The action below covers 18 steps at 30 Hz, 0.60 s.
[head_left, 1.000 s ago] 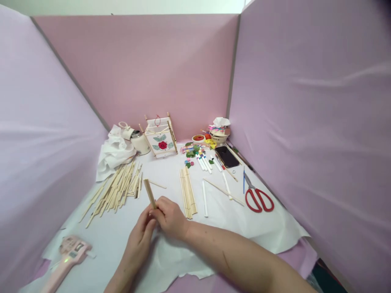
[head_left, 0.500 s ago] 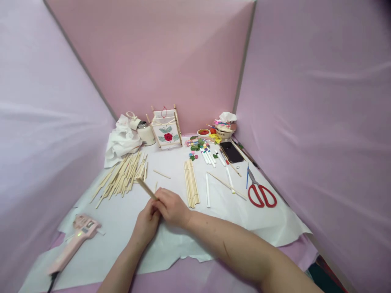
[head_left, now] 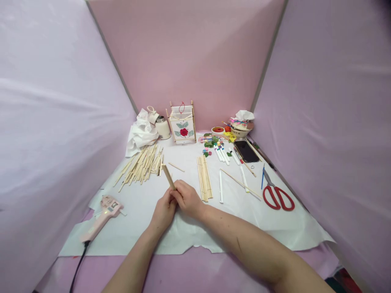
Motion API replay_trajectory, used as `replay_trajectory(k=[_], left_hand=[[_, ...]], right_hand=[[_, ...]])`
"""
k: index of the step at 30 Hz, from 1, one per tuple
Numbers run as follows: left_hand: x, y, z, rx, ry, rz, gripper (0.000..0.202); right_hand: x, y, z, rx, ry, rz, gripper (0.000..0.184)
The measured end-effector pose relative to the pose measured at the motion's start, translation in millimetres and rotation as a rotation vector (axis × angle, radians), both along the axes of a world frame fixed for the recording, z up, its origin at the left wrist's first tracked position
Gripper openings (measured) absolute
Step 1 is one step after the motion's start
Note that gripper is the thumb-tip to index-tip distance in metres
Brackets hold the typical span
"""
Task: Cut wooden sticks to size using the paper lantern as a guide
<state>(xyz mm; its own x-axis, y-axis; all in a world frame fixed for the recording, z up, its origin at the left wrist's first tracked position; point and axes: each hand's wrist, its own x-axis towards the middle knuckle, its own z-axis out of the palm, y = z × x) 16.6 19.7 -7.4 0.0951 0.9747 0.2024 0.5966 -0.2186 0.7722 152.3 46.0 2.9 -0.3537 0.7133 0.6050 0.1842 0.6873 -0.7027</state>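
My left hand (head_left: 165, 209) and my right hand (head_left: 187, 198) are pressed together over the paper near the middle, both closed around a small bundle of bamboo sticks (head_left: 168, 176). The bundle's upper end points up and to the left; its lower end is hidden in my fingers. Just right of my hands, a row of bamboo sticks (head_left: 204, 178) lies side by side. A loose pile of bamboo sticks (head_left: 142, 167) spreads out to the left. One short stick (head_left: 176, 167) lies alone beyond my hands.
A pink hot glue gun (head_left: 102, 217), its light on, lies at left. Red-handled scissors (head_left: 278, 195), a phone (head_left: 246, 151) and white markers (head_left: 221, 186) lie at right. At the back stand a rose-painted lantern (head_left: 183, 126), a jar (head_left: 163, 128) and a bowl (head_left: 240, 130).
The whole view has shifted, so everything appears further right and slightly higher. Both hands keep their hold on the bamboo sticks, with little other visible change.
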Motion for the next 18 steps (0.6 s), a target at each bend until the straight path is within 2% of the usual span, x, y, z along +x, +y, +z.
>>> replay_trajectory(k=[12, 18], left_hand=[[1.3, 0.8, -0.3, 0.020, 0.042, 0.014, 0.037], [1.6, 0.4, -3.3, 0.027, 0.019, 0.012, 0.029]], right_hand=[[0.6, -0.3, -0.7, 0.003, 0.012, 0.004, 0.018], [1.6, -2.1, -1.9, -0.018, 0.004, -0.001, 0.017]])
